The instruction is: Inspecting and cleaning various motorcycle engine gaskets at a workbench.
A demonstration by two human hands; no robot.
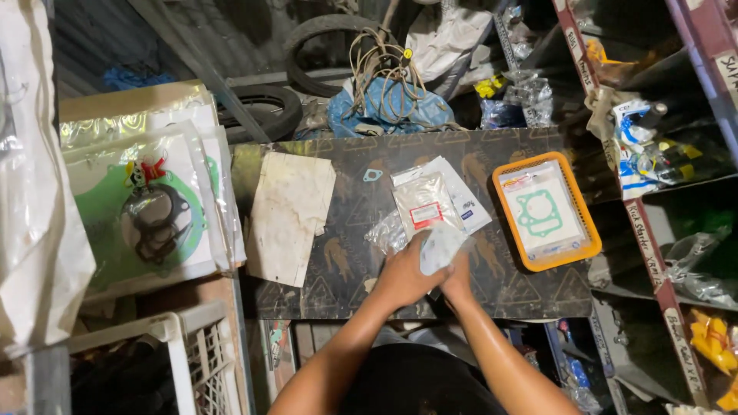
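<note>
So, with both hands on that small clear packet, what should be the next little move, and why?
Probably lift the small clear packet and set it in the orange tray. Both the left hand and the right hand already hold it over the dark board, and the tray to the right already has a similar bagged gasket, with flat space on top of it.
</note>
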